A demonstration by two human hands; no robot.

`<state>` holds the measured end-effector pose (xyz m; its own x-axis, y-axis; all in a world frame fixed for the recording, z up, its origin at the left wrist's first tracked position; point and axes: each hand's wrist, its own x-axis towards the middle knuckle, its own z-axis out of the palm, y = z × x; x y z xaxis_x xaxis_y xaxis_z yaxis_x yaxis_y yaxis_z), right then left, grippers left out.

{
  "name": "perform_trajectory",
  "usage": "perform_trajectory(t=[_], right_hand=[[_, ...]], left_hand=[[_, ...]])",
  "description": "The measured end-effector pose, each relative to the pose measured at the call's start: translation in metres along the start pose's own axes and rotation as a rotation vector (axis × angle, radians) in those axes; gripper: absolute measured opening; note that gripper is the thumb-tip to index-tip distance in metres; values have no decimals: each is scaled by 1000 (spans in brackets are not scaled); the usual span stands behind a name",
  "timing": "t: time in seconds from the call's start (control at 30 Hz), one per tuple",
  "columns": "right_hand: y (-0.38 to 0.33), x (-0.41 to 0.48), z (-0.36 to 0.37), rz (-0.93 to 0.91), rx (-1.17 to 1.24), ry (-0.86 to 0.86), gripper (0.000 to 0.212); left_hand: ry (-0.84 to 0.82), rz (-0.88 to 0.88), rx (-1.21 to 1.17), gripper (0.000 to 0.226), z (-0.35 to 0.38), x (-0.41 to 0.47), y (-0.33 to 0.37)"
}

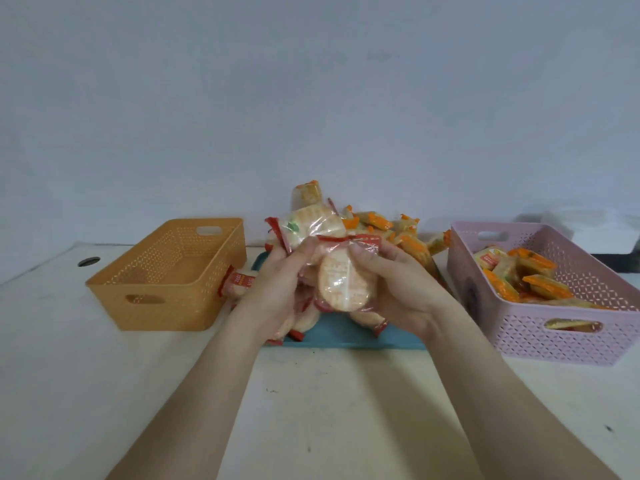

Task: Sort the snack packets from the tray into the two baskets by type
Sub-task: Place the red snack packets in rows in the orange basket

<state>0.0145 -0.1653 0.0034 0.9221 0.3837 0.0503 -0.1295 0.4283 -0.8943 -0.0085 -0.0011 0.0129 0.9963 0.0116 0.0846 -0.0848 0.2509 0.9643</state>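
Observation:
A teal tray (346,336) in the middle of the table holds a heap of snack packets. Red-edged round rice-cracker packets (346,282) lie toward its left and front; orange-edged packets (377,221) pile at its back right. My left hand (277,282) and my right hand (394,282) are both above the tray, closed together on a bunch of red-edged packets. The orange basket (166,306) on the left looks empty inside. The pink basket (554,341) on the right holds several orange-edged packets (540,282).
One red-edged packet (239,280) lies between the orange basket and the tray. A round cable hole (89,261) sits at the table's back left. A grey wall stands right behind the table. Dark specks dot the white tabletop near me.

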Motion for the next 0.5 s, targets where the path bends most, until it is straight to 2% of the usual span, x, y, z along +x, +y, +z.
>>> perform_trajectory(t=[0.17,0.27,0.33,0.43,0.47,0.5], right_hand=[[8,24,53,-28,-117,-96,58],[21,43,92,-4,-112,-122,52],[29,52,112,20,-128,-86,43],[37,64,134,42,-112,7,39],[37,67,137,45,-96,37,38],[37,69,140,49,-78,64,37]], left_hand=[[54,8,74,26,-49,-10,33],[110,-43,150,22,-84,-21,50],[217,-32,360,18,-105,-23,56],[410,71,602,47,-149,-26,59],[430,78,779,56,-164,-27,58],[394,44,1069,63,-178,-29,55]])
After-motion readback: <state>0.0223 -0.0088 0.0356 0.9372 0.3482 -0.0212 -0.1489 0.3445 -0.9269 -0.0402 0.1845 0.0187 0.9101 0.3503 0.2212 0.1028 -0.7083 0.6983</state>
